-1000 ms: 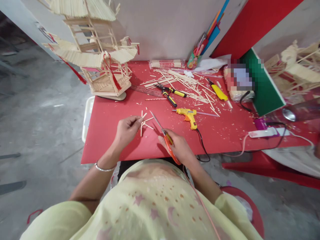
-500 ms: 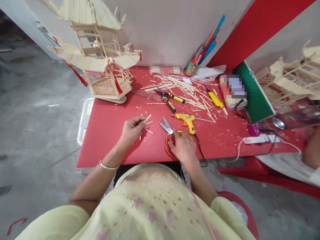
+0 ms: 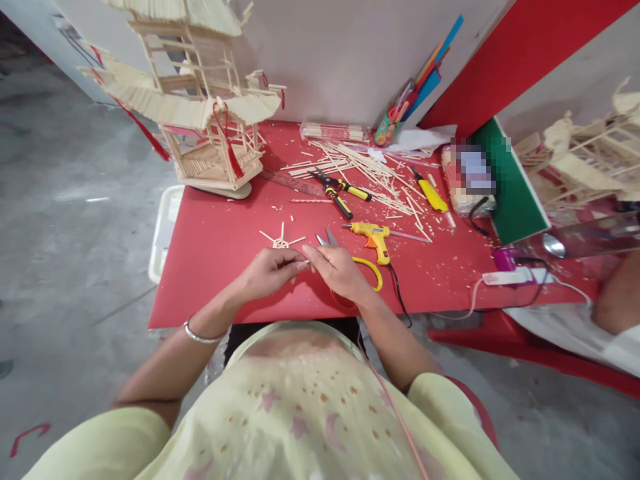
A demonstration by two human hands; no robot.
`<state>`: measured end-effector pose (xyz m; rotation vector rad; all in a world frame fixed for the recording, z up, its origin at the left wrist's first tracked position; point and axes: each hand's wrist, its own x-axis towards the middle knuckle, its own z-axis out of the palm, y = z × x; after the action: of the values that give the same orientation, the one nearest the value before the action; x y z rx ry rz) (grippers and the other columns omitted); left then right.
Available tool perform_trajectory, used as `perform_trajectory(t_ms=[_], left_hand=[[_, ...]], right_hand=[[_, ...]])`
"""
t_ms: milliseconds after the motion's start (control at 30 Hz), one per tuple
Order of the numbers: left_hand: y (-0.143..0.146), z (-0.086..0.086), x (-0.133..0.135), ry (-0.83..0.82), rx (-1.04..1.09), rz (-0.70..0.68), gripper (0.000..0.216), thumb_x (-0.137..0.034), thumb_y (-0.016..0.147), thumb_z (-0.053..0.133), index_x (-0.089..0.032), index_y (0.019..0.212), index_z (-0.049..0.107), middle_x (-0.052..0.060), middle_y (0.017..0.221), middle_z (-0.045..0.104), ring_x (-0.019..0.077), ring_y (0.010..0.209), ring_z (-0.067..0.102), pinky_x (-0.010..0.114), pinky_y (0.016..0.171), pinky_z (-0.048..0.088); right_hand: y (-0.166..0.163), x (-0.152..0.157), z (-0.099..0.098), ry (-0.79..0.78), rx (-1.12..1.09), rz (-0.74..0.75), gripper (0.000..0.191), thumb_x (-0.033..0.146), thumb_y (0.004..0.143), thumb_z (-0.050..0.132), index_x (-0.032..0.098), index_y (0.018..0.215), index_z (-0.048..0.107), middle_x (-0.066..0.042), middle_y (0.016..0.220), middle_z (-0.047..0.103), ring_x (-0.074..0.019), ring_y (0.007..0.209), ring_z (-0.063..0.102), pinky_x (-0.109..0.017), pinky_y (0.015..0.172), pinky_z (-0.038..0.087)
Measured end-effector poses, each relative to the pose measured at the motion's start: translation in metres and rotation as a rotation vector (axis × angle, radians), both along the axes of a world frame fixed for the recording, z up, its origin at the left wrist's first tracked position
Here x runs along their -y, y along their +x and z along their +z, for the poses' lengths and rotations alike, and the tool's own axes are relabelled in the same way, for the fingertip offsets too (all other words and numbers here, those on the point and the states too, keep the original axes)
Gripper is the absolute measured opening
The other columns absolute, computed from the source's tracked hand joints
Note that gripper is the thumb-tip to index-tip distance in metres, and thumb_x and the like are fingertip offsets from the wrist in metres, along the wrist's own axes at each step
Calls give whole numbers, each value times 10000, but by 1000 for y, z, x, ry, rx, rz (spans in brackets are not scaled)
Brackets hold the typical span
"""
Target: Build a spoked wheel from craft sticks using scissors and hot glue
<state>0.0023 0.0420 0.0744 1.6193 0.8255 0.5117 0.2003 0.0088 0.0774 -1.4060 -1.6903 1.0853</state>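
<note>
My left hand [image 3: 270,270] and my right hand [image 3: 337,270] meet fingertip to fingertip over the near middle of the red table [image 3: 210,267]. Both pinch a small pale stick piece [image 3: 304,264] between them, mostly hidden by the fingers. The scissors [image 3: 350,257] with a yellow and a red loop lie on the table just behind my right hand, partly covered by it. A small star of glued sticks [image 3: 281,240] lies flat just beyond my left hand.
A yellow glue gun [image 3: 374,237] with its cable lies right of the scissors. Pliers [image 3: 337,193], a yellow knife [image 3: 431,193] and several loose sticks [image 3: 370,172] lie farther back. A tall stick pagoda [image 3: 200,107] stands at the back left. Another person's arm [image 3: 617,300] shows at the right edge.
My right hand let go of the scissors, which now lie on the table, and came to my left hand. The stick star left my left hand and lies on the table.
</note>
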Motion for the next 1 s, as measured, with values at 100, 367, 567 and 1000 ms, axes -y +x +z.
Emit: perform_trajectory(t_ms=[100, 367, 567, 1000], left_hand=[[-6, 0, 3, -245, 121, -103, 346, -456, 972, 613, -129, 903, 705, -24, 585, 559, 46, 400, 408, 198, 426, 322], [4, -17, 7, -514, 312, -65, 347, -465, 887, 736, -118, 898, 723, -26, 539, 557, 18, 334, 333, 175, 359, 207], [15, -16, -16, -313, 202, 59, 453, -590, 854, 699, -138, 823, 704, -9, 547, 588, 67, 360, 413, 208, 381, 306], [24, -26, -91, 327, -181, 337, 278, -391, 865, 681, -134, 892, 782, 54, 765, 716, 157, 691, 631, 263, 660, 499]], right_hand=[[-8, 10, -5, -70, -161, -31, 603, 682, 995, 448, 212, 624, 517, 25, 618, 555, -110, 607, 497, -256, 628, 369], [-21, 21, -24, -257, -547, -202, 616, 735, 899, 570, 222, 575, 463, 47, 540, 456, -82, 479, 327, -263, 485, 276], [-16, 6, -17, -311, -807, -304, 633, 792, 856, 573, 239, 591, 416, 85, 505, 302, -71, 427, 221, -249, 423, 176], [15, 7, -29, 249, -22, -210, 275, 347, 1044, 524, 263, 1160, 760, -49, 1032, 710, -177, 959, 666, -304, 891, 500]])
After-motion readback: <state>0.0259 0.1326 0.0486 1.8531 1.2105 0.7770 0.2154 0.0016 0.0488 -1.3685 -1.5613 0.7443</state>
